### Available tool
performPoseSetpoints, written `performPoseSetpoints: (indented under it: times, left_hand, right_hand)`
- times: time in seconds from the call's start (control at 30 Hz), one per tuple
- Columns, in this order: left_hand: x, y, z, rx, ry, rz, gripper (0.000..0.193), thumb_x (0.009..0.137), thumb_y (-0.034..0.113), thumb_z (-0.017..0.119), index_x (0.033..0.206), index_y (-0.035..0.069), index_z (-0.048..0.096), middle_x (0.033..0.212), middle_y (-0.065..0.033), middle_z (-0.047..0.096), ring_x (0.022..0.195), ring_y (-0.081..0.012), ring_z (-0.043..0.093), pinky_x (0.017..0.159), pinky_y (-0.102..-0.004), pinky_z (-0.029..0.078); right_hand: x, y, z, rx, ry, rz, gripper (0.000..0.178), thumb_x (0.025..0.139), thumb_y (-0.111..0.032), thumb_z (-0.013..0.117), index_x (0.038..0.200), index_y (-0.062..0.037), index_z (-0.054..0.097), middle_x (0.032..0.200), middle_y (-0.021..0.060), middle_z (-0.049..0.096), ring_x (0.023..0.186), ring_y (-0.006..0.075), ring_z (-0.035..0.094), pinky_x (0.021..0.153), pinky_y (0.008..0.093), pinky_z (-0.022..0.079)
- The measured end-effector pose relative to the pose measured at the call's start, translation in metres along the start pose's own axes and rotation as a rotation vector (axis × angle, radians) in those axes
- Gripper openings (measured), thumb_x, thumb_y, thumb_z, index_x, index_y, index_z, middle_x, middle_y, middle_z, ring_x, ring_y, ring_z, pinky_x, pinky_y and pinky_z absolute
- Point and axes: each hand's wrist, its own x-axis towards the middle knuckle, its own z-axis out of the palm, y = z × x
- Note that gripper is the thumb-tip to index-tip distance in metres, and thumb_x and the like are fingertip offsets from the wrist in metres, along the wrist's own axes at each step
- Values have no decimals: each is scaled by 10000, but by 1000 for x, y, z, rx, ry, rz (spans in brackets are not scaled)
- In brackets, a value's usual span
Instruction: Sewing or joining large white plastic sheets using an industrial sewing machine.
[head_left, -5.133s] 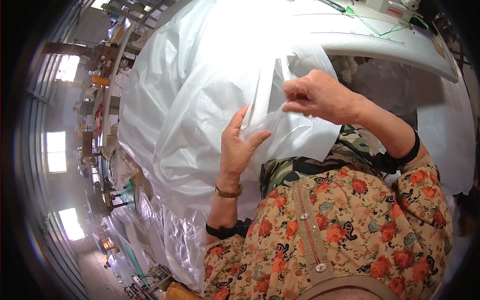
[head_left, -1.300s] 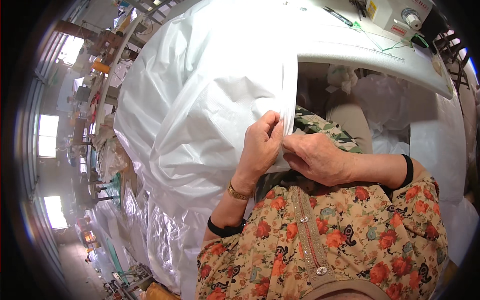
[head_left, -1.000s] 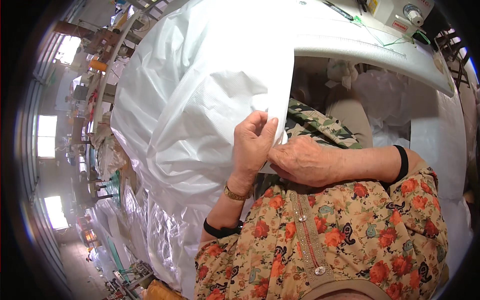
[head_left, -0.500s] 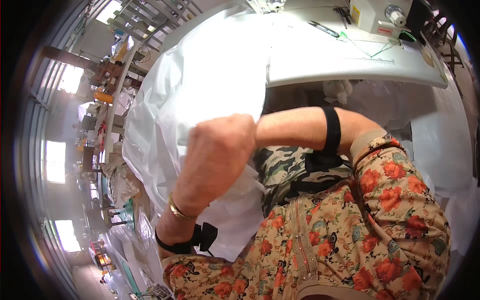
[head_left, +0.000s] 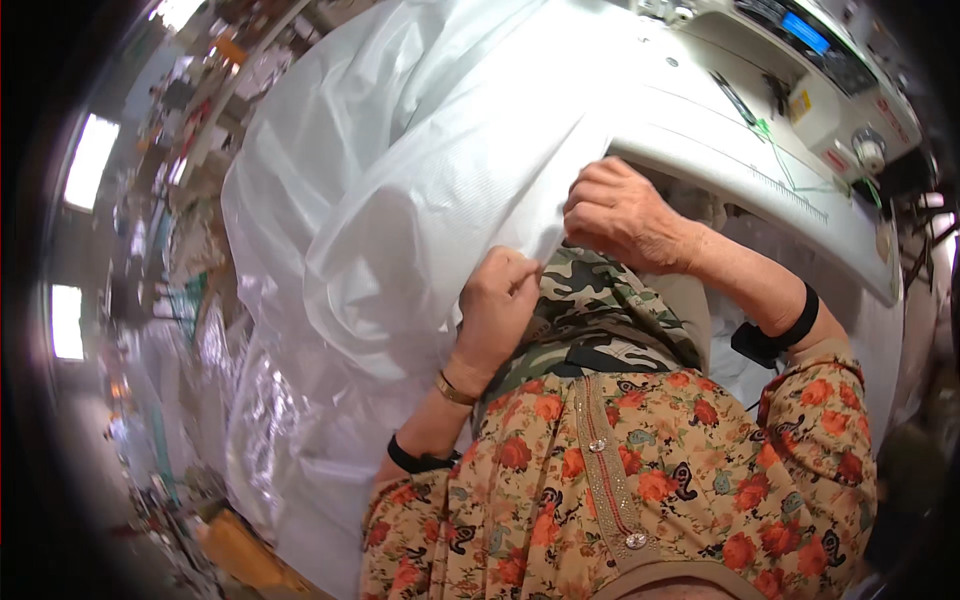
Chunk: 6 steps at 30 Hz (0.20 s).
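Note:
A large sheet of white fabric [head_left: 400, 200] spreads over the sewing table and hangs down toward my lap. Near its close edge, my left hand [head_left: 497, 305] is closed on the cloth, thumb and fingers pinched together. My right hand [head_left: 622, 212] grips the same edge a little farther away and to the right, its fingers curled over the fabric. Between the two hands runs a short stretch of the edge. The fingertips of the right hand are partly hidden.
At the upper right stands a white sewing machine [head_left: 850, 110] with a small lit screen. Thread snips [head_left: 735, 98] and green thread [head_left: 765, 130] lie on the white tabletop [head_left: 690, 125] beside it. Crumpled clear plastic [head_left: 265, 430] hangs at the left.
My hands, crossed close together before, are now apart along the fabric's edge, the right one farther right. The view has turned, bringing more of the sewing machine into sight.

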Motion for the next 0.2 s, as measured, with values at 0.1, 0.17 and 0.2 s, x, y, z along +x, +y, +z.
performPoseSetpoints:
  times: [0.1, 0.17, 0.2]
  left_hand:
    - [-3, 8, -4, -255, -59, -307, 107, 871, 19, 610, 965, -19, 644, 851, -89, 624, 757, -175, 642, 675, -282, 490]
    - [-7, 6, -4, -545, -102, -486, 236, 903, 42, 601, 1130, -26, 598, 995, -88, 655, 941, -141, 655, 776, -237, 511]
    - [-8, 5, -6, -508, -155, -531, 446, 908, 30, 579, 1342, 24, 480, 1110, -102, 648, 920, -139, 664, 860, -233, 499]
  right_hand:
    - [-2, 11, 2, -36, 35, -86, 162, 827, -146, 691, 933, -85, 584, 1016, 31, 602, 1024, 225, 549, 946, 404, 425]
    - [-3, 16, 10, -7, 30, -76, 187, 824, -137, 699, 979, -93, 603, 1056, 29, 613, 1071, 231, 548, 981, 414, 418]
    - [-1, 17, 14, -19, 13, -86, 196, 831, -134, 695, 997, -97, 597, 1084, 33, 616, 1063, 232, 550, 976, 414, 419]
